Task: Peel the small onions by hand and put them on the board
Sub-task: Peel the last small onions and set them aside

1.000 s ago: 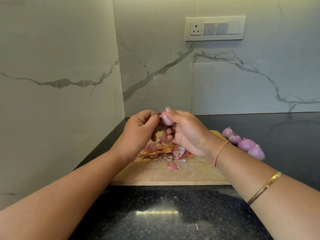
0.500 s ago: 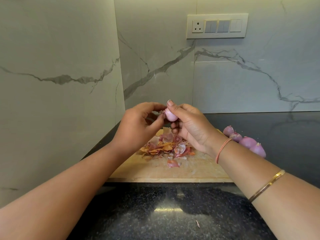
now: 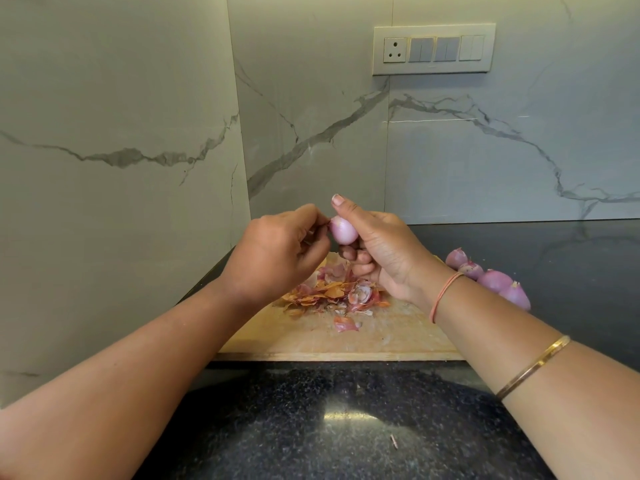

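Note:
My right hand [image 3: 377, 244] grips a small pink onion [image 3: 343, 231] between thumb and fingers, raised above the wooden board [image 3: 388, 337]. My left hand [image 3: 277, 254] has its fingertips curled against the onion's left end, pinching at its skin. Under the hands a pile of orange and pink onion skins [image 3: 332, 292] lies on the board. Several small onions [image 3: 491, 277] sit in a row on the black counter just right of the board, partly behind my right wrist.
The black granite counter [image 3: 346, 427] runs to the front, with a small scrap [image 3: 394, 441] on it. Marble walls meet in a corner behind the board, the left wall close. A switch panel [image 3: 433, 49] is on the back wall.
Both hands have risen a little with the onion and it has turned in my right hand, showing more of its bare pink side. The skins and the other onions lie as before.

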`<state>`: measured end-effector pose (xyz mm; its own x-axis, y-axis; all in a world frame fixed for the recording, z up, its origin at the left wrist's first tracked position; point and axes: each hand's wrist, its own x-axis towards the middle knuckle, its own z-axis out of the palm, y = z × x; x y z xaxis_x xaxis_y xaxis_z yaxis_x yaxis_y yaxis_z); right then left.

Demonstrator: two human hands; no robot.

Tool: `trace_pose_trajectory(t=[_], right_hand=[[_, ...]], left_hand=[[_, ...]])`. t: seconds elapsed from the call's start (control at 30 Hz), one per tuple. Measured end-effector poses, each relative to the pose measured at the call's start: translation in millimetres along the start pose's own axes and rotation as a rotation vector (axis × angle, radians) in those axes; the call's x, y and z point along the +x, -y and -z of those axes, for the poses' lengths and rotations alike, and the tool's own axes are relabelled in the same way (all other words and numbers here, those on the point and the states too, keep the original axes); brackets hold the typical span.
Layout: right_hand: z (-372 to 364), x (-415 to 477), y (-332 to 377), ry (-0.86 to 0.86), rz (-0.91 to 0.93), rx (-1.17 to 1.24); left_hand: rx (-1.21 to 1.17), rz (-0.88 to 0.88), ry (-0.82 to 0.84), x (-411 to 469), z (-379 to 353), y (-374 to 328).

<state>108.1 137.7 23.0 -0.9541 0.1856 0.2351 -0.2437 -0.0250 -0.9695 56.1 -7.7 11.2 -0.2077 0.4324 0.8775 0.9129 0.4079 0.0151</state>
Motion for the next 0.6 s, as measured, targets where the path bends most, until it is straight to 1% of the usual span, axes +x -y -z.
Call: trace_pose_trajectory(t=[0.07,0.2,0.27,0.37,0.6], right_hand=[[-0.6,0.5,0.0,0.012,-0.009,0.013],[-0.4,1.8,-0.2,0.036,-0.021,0.01],[0.1,2.8,-1.2,0.036,-0.022,0.001],[0.6,4.2,-2.6,0.041,-0.025,0.012],[3.0,5.1,-2.5,0.066,-0.017,0.033]], left_hand=[[-0.072,0.069,-0.022,-1.0,-2.8,-1.9],[-0.449,0.383,-0.055,-2.0,-12.4,-2.8],[-0.545,0.49,-0.048,-2.2,-14.9,-1.4],[-0.646,0.595,-0.043,-0.5,-16.2,-2.4],[-0.812,0.745,-0.09,2.8,-17.2,-6.3]])
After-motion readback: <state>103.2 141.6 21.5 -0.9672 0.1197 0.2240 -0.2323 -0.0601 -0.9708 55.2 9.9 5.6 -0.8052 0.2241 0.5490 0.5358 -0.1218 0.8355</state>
